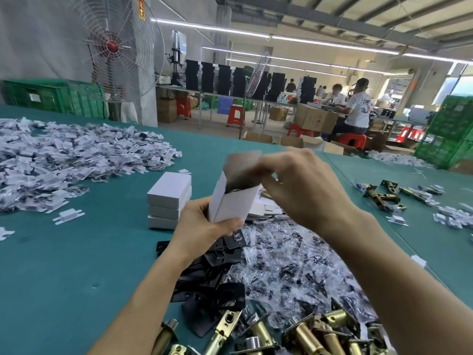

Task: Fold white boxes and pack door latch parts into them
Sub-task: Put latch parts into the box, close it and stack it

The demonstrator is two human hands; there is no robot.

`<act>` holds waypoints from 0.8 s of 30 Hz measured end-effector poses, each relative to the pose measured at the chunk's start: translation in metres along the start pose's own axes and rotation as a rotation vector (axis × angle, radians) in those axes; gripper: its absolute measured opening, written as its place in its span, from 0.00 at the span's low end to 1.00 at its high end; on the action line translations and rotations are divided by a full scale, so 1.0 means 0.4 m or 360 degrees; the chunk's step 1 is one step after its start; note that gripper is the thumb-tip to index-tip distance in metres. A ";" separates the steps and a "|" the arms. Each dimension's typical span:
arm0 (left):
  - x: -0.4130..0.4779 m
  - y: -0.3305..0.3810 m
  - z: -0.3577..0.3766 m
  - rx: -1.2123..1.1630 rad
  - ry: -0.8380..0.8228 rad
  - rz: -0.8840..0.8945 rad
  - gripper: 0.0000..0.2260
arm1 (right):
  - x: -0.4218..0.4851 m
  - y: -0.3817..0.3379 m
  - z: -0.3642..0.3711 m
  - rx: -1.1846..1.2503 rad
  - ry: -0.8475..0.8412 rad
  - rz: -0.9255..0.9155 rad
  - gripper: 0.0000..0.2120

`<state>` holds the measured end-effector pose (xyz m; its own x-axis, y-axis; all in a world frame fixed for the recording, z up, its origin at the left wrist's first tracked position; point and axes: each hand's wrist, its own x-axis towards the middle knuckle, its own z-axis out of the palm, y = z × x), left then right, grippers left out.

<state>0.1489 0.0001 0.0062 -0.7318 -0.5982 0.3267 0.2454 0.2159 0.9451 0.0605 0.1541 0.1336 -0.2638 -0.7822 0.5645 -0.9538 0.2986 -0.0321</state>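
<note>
no legible text, red sign (141, 7) by the fan (112, 46) blurred, print on a white shirt (359, 111) unreadable

matt white card box (234, 203), shiny brass latches (305, 334)

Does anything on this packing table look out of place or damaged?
Nothing damaged. A few brass latches lie strewn at the right of the table, apart from the main latch pile nearer the camera.
</note>
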 end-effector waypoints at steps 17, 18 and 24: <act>-0.011 0.018 0.011 -0.0169 0.0094 -0.0024 0.12 | -0.167 0.168 0.283 0.0008 -0.0855 0.0821 0.22; -0.013 0.019 0.012 -0.0162 0.0086 -0.0018 0.12 | -0.163 0.169 0.292 0.0048 -0.0849 0.0886 0.22; -0.016 0.016 0.015 -0.0205 0.0018 -0.0002 0.13 | -0.141 0.173 0.315 0.0327 -0.0705 0.0964 0.05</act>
<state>0.1515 0.0099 0.0102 -0.7252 -0.6070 0.3249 0.3248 0.1144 0.9388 -0.0087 0.1501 -0.0044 -0.7390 -0.6734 0.0191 -0.6211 0.6701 -0.4065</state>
